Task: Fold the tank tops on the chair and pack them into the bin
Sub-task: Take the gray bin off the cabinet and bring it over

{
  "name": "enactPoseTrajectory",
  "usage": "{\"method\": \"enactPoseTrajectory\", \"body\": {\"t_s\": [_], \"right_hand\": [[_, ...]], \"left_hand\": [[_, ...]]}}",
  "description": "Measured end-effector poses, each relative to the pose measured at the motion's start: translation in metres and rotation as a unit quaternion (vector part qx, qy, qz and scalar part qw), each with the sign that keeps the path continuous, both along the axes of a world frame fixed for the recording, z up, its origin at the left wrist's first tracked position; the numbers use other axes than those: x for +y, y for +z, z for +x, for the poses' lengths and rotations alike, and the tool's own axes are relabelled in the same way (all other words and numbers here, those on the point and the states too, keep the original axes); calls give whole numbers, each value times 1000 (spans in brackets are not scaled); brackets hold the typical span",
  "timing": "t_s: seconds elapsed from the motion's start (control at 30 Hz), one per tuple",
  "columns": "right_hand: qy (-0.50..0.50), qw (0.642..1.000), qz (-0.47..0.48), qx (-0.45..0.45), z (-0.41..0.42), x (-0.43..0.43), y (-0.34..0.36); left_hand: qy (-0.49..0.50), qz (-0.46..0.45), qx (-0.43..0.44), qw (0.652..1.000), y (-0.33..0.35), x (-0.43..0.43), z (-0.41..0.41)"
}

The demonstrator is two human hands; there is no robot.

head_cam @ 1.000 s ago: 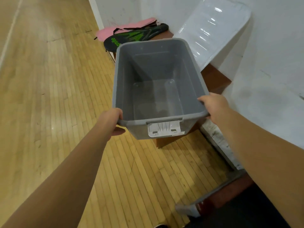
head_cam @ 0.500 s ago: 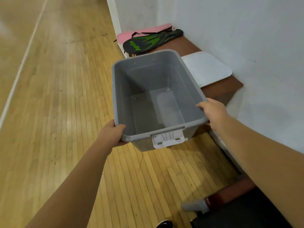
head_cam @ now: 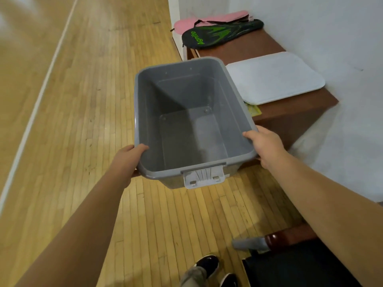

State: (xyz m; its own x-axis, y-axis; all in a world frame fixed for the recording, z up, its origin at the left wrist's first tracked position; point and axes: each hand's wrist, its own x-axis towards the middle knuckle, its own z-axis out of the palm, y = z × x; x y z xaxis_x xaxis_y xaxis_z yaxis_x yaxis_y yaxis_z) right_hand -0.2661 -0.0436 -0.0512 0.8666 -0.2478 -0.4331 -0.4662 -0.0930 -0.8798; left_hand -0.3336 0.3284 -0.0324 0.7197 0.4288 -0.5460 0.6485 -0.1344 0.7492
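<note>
An empty grey plastic bin (head_cam: pixel 145 104) with a white latch on its near end is held up above the wooden floor. My left hand (head_cam: pixel 126 160) grips its near-left rim. My right hand (head_cam: pixel 264 145) grips the near-right rim. At the bottom right, a dark cloth (head_cam: pixel 290 270) lies on what looks like a chair with a brown armrest (head_cam: pixel 288 237). No tank top can be clearly made out.
A brown bench (head_cam: pixel 290 114) runs along the white wall on the right. The bin's white lid (head_cam: pixel 273 77) lies flat on it, with a black-green racket bag (head_cam: pixel 221 34) and a pink one (head_cam: pixel 209 18) farther back. My shoes (head_cam: pixel 207 264) show at the bottom.
The bin has come down and toward me, away from the bench, with both hands keeping their grip. The white lid, leaning on the wall a second ago, now lies flat.
</note>
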Motion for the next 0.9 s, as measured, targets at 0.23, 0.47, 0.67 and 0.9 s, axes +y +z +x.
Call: {"method": "enactPoseTrajectory", "body": {"t_s": [0.23, 0.47, 0.67, 0.9], "right_hand": [[70, 997, -16, 16, -27, 42, -62], [111, 990, -35, 84, -53, 68, -184], [106, 980, -73, 153, -62, 83, -317], [160, 935, -215, 231, -78, 94, -457]], "left_hand": [[-22, -47, 58, 997, -61, 47, -45], [30, -111, 97, 989, -200, 73, -67], [37, -126, 154, 979, -329, 86, -84], [46, -136, 182, 973, -463, 79, -112]]}}
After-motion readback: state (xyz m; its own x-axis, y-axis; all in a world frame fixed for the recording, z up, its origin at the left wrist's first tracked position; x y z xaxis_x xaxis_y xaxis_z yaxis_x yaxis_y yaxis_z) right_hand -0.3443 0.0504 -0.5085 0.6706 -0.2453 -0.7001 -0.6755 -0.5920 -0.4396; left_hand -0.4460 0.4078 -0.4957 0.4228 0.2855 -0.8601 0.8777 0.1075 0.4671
